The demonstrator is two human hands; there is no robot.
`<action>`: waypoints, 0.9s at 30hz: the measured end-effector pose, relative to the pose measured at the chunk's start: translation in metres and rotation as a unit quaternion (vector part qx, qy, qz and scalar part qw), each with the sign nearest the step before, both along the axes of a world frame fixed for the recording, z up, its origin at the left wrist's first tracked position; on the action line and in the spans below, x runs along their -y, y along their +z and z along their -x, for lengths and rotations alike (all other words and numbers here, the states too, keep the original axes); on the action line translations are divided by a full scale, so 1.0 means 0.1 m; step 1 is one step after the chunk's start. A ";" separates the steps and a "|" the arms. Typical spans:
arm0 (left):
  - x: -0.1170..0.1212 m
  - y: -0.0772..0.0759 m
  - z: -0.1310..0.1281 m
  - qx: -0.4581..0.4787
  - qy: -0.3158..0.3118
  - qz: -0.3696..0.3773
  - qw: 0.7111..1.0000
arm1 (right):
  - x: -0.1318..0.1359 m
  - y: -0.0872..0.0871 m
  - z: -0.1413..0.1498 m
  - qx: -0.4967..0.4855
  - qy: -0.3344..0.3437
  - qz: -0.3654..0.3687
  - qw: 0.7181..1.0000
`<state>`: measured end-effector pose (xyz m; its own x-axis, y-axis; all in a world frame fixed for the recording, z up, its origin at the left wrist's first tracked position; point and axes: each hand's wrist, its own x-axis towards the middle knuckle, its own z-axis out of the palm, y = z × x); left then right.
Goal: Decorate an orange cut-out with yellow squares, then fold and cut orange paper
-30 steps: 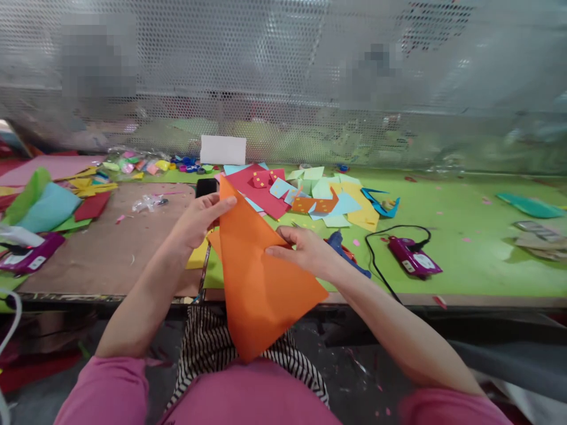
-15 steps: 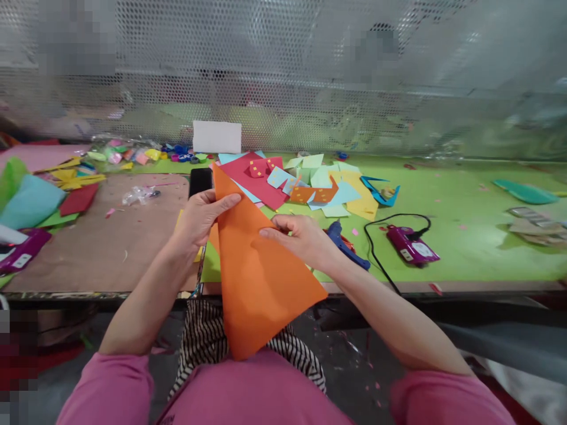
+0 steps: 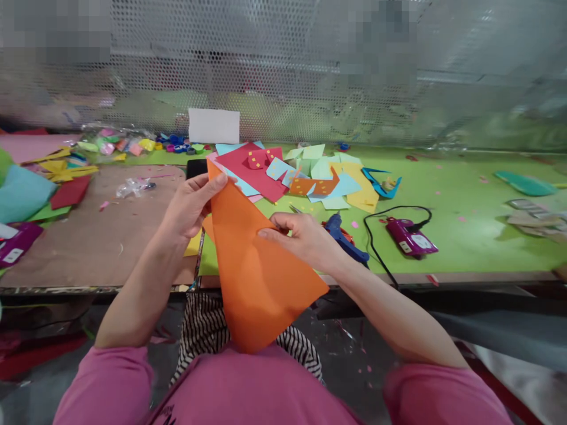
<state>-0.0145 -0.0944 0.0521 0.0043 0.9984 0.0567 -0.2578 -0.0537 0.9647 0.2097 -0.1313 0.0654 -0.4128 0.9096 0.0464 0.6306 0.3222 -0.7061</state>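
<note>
A person in a pink top point(image 3: 261, 389) and striped trousers point(image 3: 195, 330) sits at a table point(image 3: 478, 242), seen from the wearer's own eyes. A large orange sheet point(image 3: 248, 277), roughly triangular, is held up between the two hands, in front of the table's near edge, with its lowest corner pointing down at the lap. The left hand point(image 3: 188, 203) has a closed grip on the sheet near its narrow top corner, thumb lying on the front. The right hand point(image 3: 308, 236) pinches the sheet's slanting right edge, partway down, its grip also closed between thumb and fingers.

Just beyond the right hand lies a blue glue gun point(image 3: 348, 239). Further right is a purple socket box point(image 3: 411, 237) with a black cord point(image 3: 368, 236). Behind the sheet spread cut papers: a red sheet point(image 3: 237, 162), an orange strip with yellow dots point(image 3: 314, 186), and a yellow piece point(image 3: 365, 195). A white card point(image 3: 214, 126) stands at the back. To the left, a brown board point(image 3: 101, 236) bears crumpled clear plastic point(image 3: 133, 188).
</note>
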 end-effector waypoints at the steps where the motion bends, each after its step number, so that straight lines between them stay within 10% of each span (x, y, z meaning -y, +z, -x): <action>1: 0.02 -0.01 -0.01 -0.012 -0.019 0.016 1.000 | 0.01 0.00 0.00 -0.005 0.000 0.007 1.000; 27: 0.10 -0.04 0.03 0.048 0.036 0.049 0.997 | 0.08 0.00 -0.13 0.000 -0.018 0.033 0.999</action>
